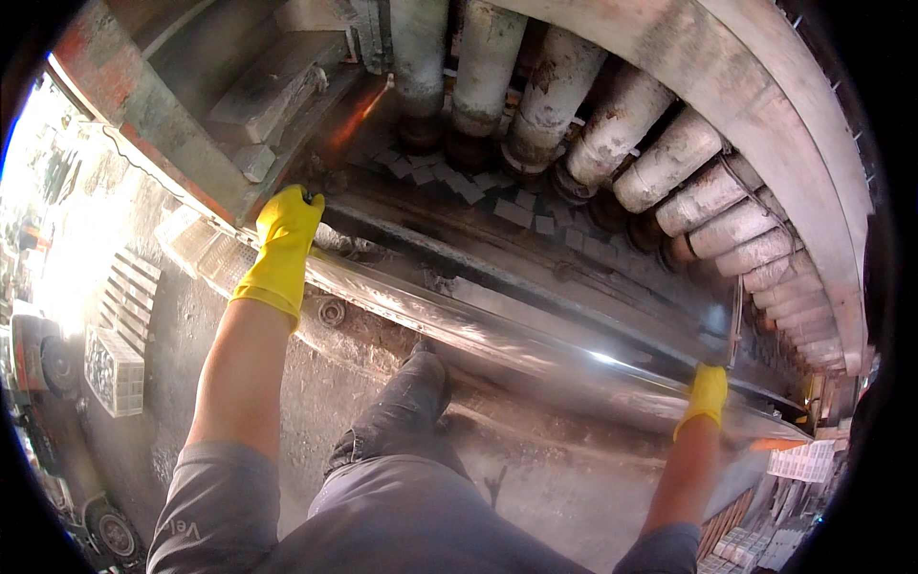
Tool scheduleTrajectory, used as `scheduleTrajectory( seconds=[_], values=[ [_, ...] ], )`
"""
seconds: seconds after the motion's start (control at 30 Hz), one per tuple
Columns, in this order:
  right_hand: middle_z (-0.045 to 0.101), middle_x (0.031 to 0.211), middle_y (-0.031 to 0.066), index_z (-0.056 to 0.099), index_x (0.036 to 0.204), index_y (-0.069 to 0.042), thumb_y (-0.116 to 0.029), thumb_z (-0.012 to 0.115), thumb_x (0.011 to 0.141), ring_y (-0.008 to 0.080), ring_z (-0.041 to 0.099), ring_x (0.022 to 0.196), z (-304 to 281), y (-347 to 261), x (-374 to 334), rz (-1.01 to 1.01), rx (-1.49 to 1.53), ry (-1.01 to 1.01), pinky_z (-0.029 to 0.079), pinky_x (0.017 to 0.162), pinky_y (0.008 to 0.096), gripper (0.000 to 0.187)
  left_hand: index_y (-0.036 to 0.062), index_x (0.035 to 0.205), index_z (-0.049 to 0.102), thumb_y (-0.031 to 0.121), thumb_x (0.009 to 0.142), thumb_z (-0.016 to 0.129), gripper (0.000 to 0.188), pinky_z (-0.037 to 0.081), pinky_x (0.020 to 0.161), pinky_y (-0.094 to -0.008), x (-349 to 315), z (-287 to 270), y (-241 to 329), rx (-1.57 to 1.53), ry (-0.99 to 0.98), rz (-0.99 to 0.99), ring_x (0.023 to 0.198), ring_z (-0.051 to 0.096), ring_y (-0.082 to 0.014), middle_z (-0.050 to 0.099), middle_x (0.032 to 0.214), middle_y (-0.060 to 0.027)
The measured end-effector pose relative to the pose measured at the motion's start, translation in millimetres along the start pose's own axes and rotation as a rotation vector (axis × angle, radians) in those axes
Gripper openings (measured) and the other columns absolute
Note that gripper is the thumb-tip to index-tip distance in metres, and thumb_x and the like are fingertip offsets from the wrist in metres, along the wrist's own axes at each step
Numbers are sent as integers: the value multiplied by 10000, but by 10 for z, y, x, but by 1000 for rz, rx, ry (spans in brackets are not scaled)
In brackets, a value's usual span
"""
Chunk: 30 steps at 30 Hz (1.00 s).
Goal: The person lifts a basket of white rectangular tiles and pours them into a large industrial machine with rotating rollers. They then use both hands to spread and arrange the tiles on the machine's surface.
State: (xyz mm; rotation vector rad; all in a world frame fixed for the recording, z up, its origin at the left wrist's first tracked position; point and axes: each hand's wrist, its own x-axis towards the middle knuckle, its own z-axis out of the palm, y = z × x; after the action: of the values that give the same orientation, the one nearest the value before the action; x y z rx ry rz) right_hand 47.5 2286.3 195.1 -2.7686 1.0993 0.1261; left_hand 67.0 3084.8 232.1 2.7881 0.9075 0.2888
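Observation:
A long, shiny metal panel (pixel 459 320) runs slantwise in front of me, from the upper left down to the lower right. Near its left end my left hand (pixel 287 230), in a yellow rubber glove, is closed; a small dark bit shows by its fingers, and its exact grip is partly hidden. At the far right end, my right hand (pixel 706 390) in the same kind of glove is curled over the panel's upper edge. Behind the panel lies a dark trough (pixel 564 282) of the machine, with many flat grey pieces (pixel 514 212) scattered on its bed.
A row of thick, dirty pipes (pixel 559 91) hangs over the trough under a curved metal frame (pixel 765 67). On the floor at left stand a white plastic crate (pixel 115 373) and a slatted pallet (pixel 130 297). A wheeled vehicle (pixel 110 531) is at lower left, white baskets (pixel 801 462) at right.

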Motion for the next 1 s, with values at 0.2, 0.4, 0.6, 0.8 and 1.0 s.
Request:
scheduleTrajectory(
  seconds=[0.2, 0.4, 0.6, 0.8, 1.0],
  values=[
    [701, 1039, 223, 719, 1030, -15, -305, 557, 924, 444, 654, 983, 260, 640, 846, -330, -418, 175, 519, 821, 505, 348, 95, 1083, 719, 482, 875, 645, 445, 516, 903, -479, 163, 7, 273, 5, -67, -19, 1063, 663, -388, 717, 1094, -189],
    [696, 1066, 227, 710, 1056, -15, -309, 559, 929, 443, 651, 1002, 359, 224, 977, -233, -289, 118, 518, 834, 505, 354, 99, 1165, 705, 487, 892, 632, 480, 501, 954, -471, 329, -38, 429, 52, -86, -74, 1129, 646, -383, 702, 1175, -189],
    [688, 1103, 227, 703, 1088, -24, -324, 558, 933, 442, 644, 1032, 169, -102, 993, -124, -201, 81, 513, 855, 507, 368, 101, 1186, 707, 486, 890, 640, 490, 504, 960, -464, 518, 29, 578, 32, -75, -62, 1129, 652, -377, 705, 1179, -186],
    [680, 1140, 226, 696, 1120, -32, -340, 558, 937, 441, 637, 1062, 130, -217, 1131, -109, -214, 74, 509, 877, 508, 383, 105, 1173, 713, 484, 888, 652, 477, 506, 956, -460, 649, 42, 710, 26, -97, -74, 1125, 655, -376, 708, 1168, -185],
    [672, 1177, 226, 688, 1151, -41, -355, 557, 941, 439, 630, 1092, 155, -177, 1177, -124, -251, 71, 504, 898, 510, 400, 104, 1159, 712, 489, 888, 646, 475, 508, 945, -465, 680, 36, 722, 5, -102, -55, 1115, 654, -386, 707, 1161, -190]
  ],
)
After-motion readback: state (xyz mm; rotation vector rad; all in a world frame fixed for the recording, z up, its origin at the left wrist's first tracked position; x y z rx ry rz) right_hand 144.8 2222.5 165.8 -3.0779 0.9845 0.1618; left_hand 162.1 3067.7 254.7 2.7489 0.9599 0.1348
